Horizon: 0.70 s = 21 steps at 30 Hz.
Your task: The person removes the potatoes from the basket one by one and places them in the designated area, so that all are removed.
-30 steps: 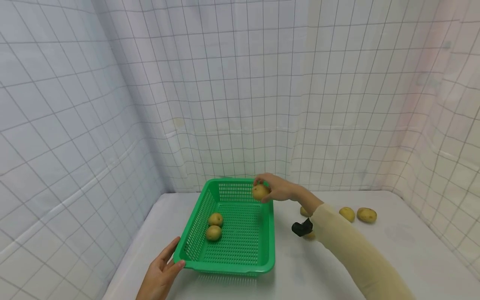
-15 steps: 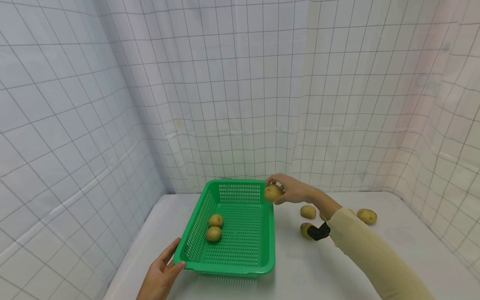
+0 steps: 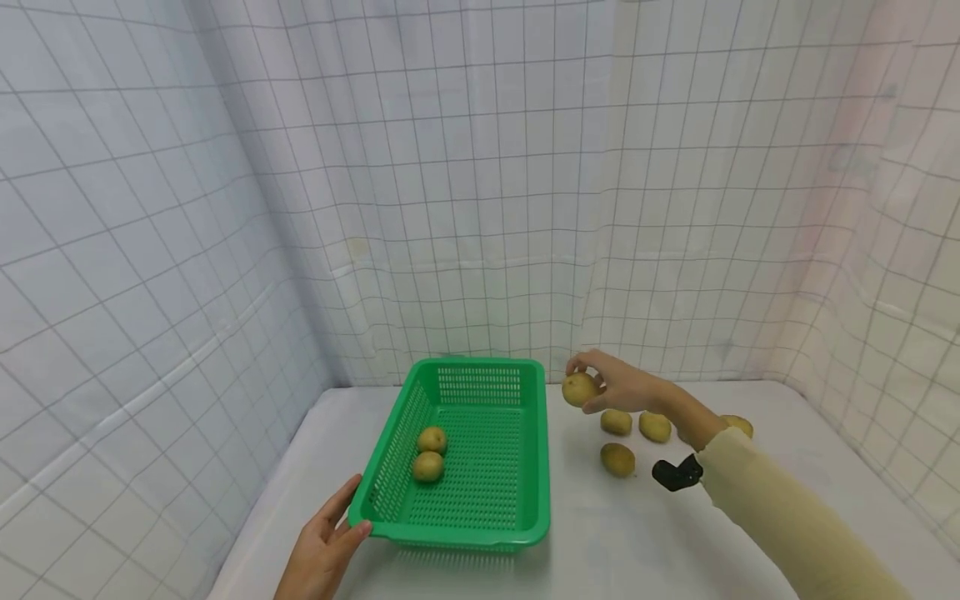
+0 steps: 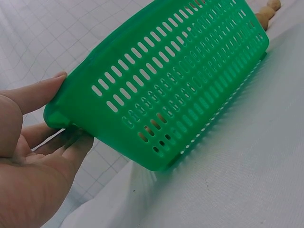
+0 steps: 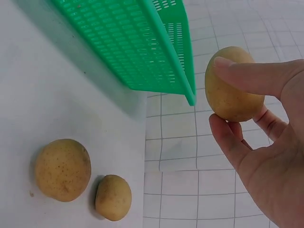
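My right hand (image 3: 618, 383) holds a potato (image 3: 580, 389) between thumb and fingers, raised just right of the basket's far right corner. In the right wrist view, the thumb lies across this potato (image 5: 230, 102). A green plastic basket (image 3: 536, 467) with slotted walls stands on the white table, and two potatoes (image 3: 429, 467) lie inside along its left side. My left hand (image 3: 318, 546) grips the basket's near left corner. The left wrist view shows the thumb over the basket rim (image 4: 59, 102) and the other fingers beneath it.
Right of the basket several potatoes lie on the white table (image 3: 592, 533), among them a darker one (image 3: 618, 460) at the front and a small one (image 3: 617, 422) behind it. A black wrist device (image 3: 677, 473) hangs by the right sleeve. Grid-patterned white sheets (image 3: 480, 208) enclose the table.
My right hand has moved rightward with the potato, from over the basket's right rim to outside it. More potatoes on the table have come into sight. The left hand and basket stay put.
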Tool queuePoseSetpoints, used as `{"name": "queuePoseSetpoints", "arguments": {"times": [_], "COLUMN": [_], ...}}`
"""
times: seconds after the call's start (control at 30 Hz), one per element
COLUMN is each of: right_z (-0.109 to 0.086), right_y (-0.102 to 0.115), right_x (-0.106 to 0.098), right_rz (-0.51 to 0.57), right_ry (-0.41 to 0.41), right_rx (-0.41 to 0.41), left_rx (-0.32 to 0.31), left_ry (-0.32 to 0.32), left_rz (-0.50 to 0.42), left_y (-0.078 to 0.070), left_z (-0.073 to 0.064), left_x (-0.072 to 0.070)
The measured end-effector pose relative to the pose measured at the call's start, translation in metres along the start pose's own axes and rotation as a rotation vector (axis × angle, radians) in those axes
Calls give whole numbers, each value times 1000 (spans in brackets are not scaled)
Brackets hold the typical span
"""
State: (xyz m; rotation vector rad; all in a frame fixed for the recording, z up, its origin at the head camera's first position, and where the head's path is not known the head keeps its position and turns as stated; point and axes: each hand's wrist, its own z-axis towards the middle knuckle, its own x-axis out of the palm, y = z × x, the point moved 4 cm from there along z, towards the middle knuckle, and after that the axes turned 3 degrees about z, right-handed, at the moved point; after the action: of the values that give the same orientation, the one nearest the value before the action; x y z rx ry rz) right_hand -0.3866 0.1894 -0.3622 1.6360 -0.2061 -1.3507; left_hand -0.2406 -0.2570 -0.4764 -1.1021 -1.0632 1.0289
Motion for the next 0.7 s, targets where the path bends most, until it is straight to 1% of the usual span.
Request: {"name": "queuePoseSetpoints", "arguments": {"times": [0.17,0.5,0.7], "right_z": [-13,-45,-60], "right_y": [-8,-26,-46], "right_x": [-4,-12,-13], "right_rz": [7,-8,5], "right_ry": [-11,-44,-49], "right_rx": [1,-9,17], "left_rx": [-4,-14,-27], "left_ry": [-6,-13,-32], "left_rz": [7,7,17], "left_y": [0,1,3], "left_z": [0,2,2], "left_x": [-1,0,-3]}}
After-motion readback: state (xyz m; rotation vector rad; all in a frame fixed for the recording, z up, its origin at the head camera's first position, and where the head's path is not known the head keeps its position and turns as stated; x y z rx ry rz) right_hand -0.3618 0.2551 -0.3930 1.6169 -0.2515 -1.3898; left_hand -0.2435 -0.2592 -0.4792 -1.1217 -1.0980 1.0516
